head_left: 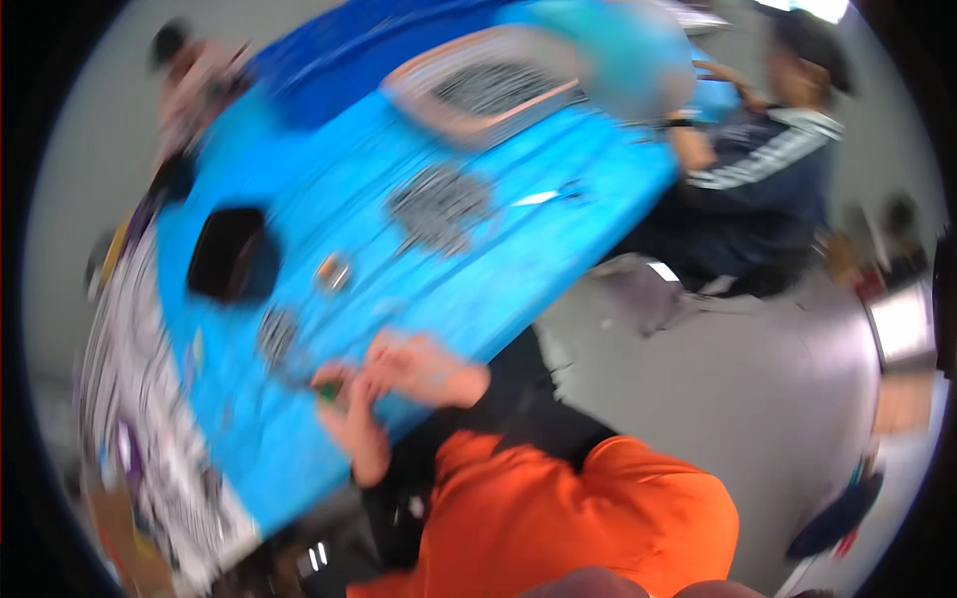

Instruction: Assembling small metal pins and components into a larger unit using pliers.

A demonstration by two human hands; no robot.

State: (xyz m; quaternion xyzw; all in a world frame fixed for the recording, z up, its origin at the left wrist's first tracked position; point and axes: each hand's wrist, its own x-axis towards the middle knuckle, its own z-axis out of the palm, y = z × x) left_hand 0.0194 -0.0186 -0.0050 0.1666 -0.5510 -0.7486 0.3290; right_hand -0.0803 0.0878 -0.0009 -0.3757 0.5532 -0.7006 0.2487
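Observation:
Both hands meet over the near edge of the blue-covered table, smeared by motion. My left hand (354, 431) has its fingers closed around a small green piece (329, 391), whose kind is too blurred to tell. Against the left fingertips, my right hand (424, 369) is pinched together; whatever lies between its fingers is hidden. Just beyond my left hand is a small heap of thin grey pieces (278, 334). A larger heap of the same sort of grey pieces (439, 209) lies farther off, near the table's middle.
A black bin (231, 254) and a small round container (332, 272) stand on the table (299, 448). Scissors (553, 195) lie right of the large heap. At the back is a pale tub (429, 75) of grey pieces. A person in dark clothing (758, 189) sits at the right.

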